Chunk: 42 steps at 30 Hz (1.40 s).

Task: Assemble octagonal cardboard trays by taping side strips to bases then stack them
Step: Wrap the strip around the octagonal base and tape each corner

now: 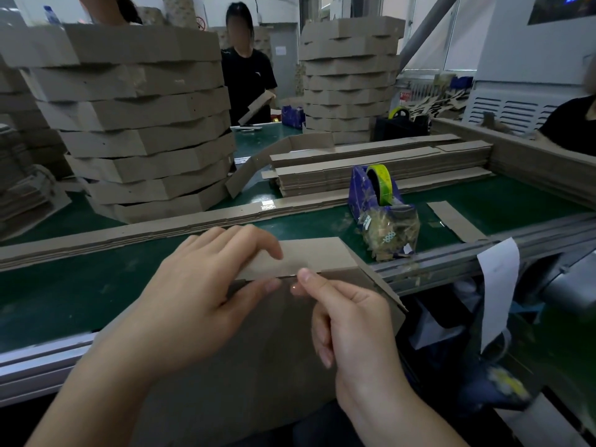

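Mid-assembly, I judge. At the table's point(96, 285) near edge the left hand point(206, 285) curls its grip over a side strip point(316, 253) set against the base point(267, 343). The right hand point(348, 317) pinches what seems clear tape point(292, 282) at their seam. Finished trays point(145, 124) stand stacked far left, and this one's other sides look untaped.

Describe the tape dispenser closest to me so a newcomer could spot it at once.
Find the green belt, then the flat pile of cardboard strips on its right half. The tape dispenser stands just before that pile: blue-purple body, yellow-green roll. Unlike the dispensers farther back, a clear bag of scraps sits against it.
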Each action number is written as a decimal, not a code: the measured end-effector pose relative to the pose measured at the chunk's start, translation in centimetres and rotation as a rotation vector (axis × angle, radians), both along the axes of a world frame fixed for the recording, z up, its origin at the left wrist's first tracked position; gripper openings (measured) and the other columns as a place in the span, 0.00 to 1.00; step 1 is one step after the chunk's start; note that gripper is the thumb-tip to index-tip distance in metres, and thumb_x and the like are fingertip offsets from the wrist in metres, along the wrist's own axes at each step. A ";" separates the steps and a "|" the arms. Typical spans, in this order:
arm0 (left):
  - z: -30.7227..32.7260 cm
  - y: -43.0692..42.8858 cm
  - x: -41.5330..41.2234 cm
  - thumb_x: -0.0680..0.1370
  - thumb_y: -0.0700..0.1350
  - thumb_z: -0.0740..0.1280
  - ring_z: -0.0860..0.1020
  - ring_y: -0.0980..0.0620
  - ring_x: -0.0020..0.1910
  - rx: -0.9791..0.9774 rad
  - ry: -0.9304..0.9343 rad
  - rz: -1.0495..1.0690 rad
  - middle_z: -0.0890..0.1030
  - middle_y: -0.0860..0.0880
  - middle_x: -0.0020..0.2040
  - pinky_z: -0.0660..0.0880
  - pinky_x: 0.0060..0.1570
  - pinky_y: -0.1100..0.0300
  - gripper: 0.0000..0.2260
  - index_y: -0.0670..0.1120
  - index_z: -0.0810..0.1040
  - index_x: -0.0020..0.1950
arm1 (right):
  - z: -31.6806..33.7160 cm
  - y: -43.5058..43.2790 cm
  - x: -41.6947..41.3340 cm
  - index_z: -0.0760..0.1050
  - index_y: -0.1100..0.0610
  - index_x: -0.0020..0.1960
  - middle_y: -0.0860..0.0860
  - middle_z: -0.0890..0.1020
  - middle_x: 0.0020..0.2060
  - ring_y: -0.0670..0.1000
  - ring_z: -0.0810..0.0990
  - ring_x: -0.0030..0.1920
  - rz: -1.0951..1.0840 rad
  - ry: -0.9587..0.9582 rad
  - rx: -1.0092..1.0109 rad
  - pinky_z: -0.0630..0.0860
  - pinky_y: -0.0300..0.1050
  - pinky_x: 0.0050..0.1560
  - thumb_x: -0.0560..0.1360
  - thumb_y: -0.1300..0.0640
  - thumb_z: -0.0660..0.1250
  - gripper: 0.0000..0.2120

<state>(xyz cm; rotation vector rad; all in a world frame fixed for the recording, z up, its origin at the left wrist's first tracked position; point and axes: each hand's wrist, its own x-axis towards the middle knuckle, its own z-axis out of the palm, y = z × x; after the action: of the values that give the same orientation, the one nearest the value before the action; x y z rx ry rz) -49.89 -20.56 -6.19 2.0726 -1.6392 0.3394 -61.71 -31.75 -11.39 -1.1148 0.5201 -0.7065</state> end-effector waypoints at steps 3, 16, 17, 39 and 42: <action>0.2 0.1 0.0 0.78 0.57 0.56 0.76 0.51 0.56 0.075 -0.052 -0.017 0.77 0.57 0.58 0.74 0.52 0.48 0.14 0.65 0.74 0.61 | -0.1 -0.3 -0.1 0.81 0.63 0.33 0.51 0.65 0.16 0.48 0.60 0.15 0.044 0.022 -0.026 0.57 0.35 0.18 0.71 0.52 0.71 0.15; 0.2 -2.6 -1.6 0.71 0.64 0.61 0.79 0.53 0.44 -0.104 0.006 0.201 0.81 0.60 0.45 0.74 0.36 0.55 0.14 0.57 0.79 0.37 | -0.3 -1.5 -0.2 0.84 0.55 0.32 0.51 0.70 0.18 0.46 0.63 0.18 0.173 0.056 -0.136 0.61 0.35 0.21 0.68 0.51 0.71 0.10; 0.2 -2.6 -1.4 0.71 0.66 0.60 0.79 0.53 0.45 -0.115 0.012 0.193 0.82 0.60 0.46 0.76 0.37 0.53 0.16 0.57 0.79 0.37 | -0.4 -1.6 -0.2 0.84 0.55 0.33 0.51 0.70 0.18 0.47 0.64 0.18 0.178 0.066 -0.151 0.61 0.35 0.21 0.69 0.51 0.71 0.10; -0.2 0.0 -0.6 0.63 0.58 0.75 0.80 0.50 0.48 0.122 -0.307 0.154 0.78 0.56 0.53 0.69 0.38 0.61 0.25 0.58 0.78 0.59 | -2.2 -8.8 -0.4 0.79 0.48 0.52 0.44 0.74 0.53 0.48 0.71 0.61 -0.176 0.373 -0.905 0.66 0.55 0.66 0.79 0.47 0.61 0.09; 0.7 -0.5 -1.5 0.64 0.62 0.71 0.78 0.53 0.40 0.109 -0.340 0.145 0.78 0.57 0.46 0.66 0.39 0.61 0.18 0.56 0.75 0.49 | -2.3 -7.6 0.1 0.77 0.48 0.49 0.44 0.75 0.52 0.47 0.72 0.59 -0.116 0.333 -0.939 0.66 0.56 0.65 0.79 0.42 0.57 0.14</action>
<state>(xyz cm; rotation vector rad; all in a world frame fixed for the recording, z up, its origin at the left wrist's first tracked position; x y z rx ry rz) -51.43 -21.04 -5.52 2.3220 -1.7310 0.6986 -61.60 -39.32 -13.73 -2.1172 0.5444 -0.9005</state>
